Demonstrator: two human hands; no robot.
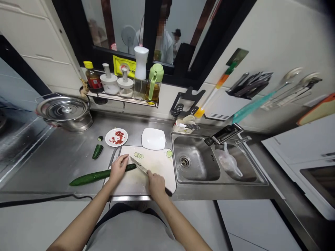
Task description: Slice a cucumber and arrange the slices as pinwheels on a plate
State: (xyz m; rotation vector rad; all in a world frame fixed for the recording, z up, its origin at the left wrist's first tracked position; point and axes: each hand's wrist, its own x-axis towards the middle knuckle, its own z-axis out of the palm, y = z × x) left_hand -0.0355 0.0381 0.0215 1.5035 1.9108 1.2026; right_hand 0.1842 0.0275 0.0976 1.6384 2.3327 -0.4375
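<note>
A long dark green cucumber (90, 177) lies across the left edge of the white cutting board (159, 170). My left hand (119, 169) is closed over it near its cut end, fingertips toward the blade. In my right hand (157, 184), fingers wrapped round the handle, is a kitchen knife (140, 165); its blade slants over the cucumber's cut end. Several thin cucumber slices (138, 155) rest on the board beyond the blade. Another pale green piece (169, 153) sits at the board's upper right corner.
Behind the board stand a white plate (153, 138) and a plate of chopped red bits (107, 139). Cucumber chunks (97, 151) lie left. A lidded steel pot (65, 111) is farther back. The double sink (196, 179), holding a plastic bag (228, 162), is right. Seasoning bottles (154, 83) line a rack.
</note>
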